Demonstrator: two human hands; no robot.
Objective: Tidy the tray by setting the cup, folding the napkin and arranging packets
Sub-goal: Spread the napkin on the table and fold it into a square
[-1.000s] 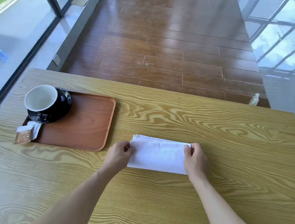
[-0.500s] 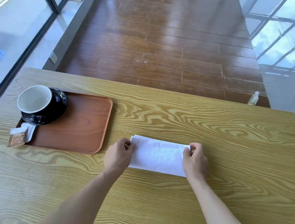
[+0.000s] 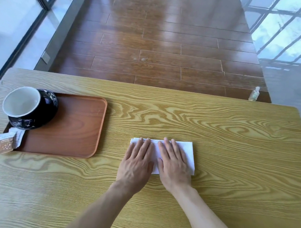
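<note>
A folded white napkin [image 3: 188,152] lies on the wooden table [image 3: 216,137], right of the tray. My left hand [image 3: 136,163] and my right hand [image 3: 172,166] lie flat on it side by side, fingers straight, pressing it down. The brown tray [image 3: 76,126] sits at the left of the table. A black cup with a white inside [image 3: 24,104] stands on a black saucer [image 3: 47,113] at the tray's far left corner. A brown packet [image 3: 4,145] and a white packet [image 3: 17,135] lie at the tray's near left corner, the brown one overhanging the rim.
Past the table's far edge is a dark wooden floor [image 3: 160,51]. A small clear bottle [image 3: 254,93] stands on the floor at the right. Glass walls run along the left and right sides.
Both hands let go of the napkin's side edges and moved inward to lie flat on top of it. The napkin looks narrower than before.
</note>
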